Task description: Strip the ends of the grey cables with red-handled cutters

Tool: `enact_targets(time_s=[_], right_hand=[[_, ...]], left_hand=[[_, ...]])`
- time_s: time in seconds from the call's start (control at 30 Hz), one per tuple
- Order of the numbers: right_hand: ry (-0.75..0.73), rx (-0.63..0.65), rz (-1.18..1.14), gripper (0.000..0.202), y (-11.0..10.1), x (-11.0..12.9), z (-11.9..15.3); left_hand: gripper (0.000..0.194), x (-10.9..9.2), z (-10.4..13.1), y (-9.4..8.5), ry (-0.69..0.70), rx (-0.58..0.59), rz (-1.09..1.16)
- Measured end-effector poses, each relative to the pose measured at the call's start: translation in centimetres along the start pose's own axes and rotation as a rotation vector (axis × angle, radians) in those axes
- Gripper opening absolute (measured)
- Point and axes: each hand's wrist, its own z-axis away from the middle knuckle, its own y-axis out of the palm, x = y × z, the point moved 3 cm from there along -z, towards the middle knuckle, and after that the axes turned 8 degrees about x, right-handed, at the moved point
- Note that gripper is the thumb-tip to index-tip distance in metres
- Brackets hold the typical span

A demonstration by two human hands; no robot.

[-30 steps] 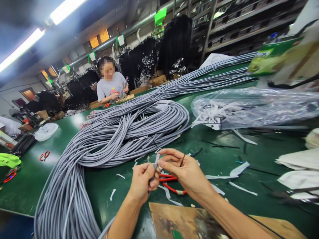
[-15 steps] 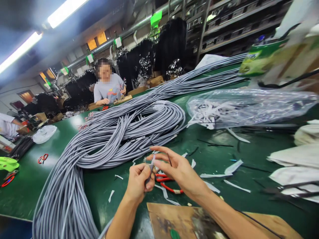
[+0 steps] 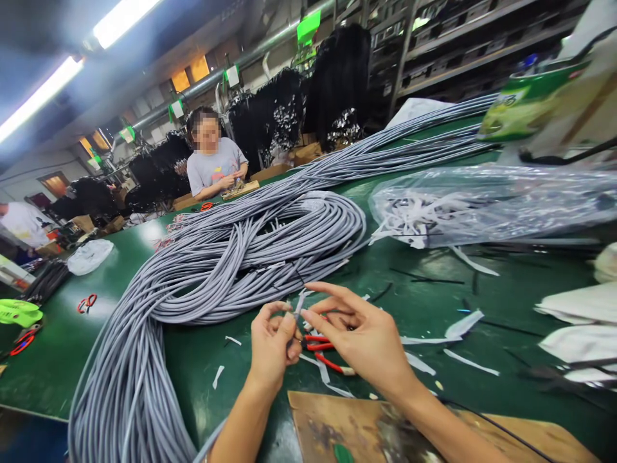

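My left hand [image 3: 274,341] is closed around the end of a grey cable, most of which its fingers hide. From its thumb and fingertips a small white strip [image 3: 300,302] sticks up. Close on the right, my right hand [image 3: 364,334] has its thumb and fingertips at this strip, pinching it against the cable end. Under the right hand lie red-handled pliers [image 3: 321,344], partly covered. A large bundle of grey cables [image 3: 216,270] lies looped across the green table just beyond both hands.
White scraps [image 3: 460,328] and black ties [image 3: 424,278] litter the table [image 3: 202,379]. A clear plastic bag [image 3: 506,206] of white strips lies right. A stained board [image 3: 328,424] is nearest me. Red-handled cutters [image 3: 87,303] lie left. A co-worker [image 3: 216,161] sits across.
My left fingers have shifted up around the cable end, and my right fingertips have closed in on the white strip. The co-worker's hands have come together. The view has turned slightly left.
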Motion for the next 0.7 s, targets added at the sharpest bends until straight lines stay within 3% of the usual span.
enact_targets(time_s=[0.23,0.4,0.57,0.7], right_hand=[[0.177,0.15,-0.043,0.024,0.1,-1.9,-1.0],[0.142,0.028,-0.007,0.024,-0.3,-1.4,-1.1],[0.215,0.219,-0.085,0.036,0.5,-0.8,-0.8],[0.233,0.237,-0.057,0.039,0.6,-1.1,-0.7]], left_hand=[[0.046,-0.6,0.3,-0.4,0.034,0.067,0.057],[0.032,-1.4,0.4,-1.1,0.122,-0.079,-0.147],[0.02,-1.5,0.5,-1.0,0.179,-0.177,-0.276],[0.02,-1.6,0.6,-1.1,0.21,-0.204,-0.404]])
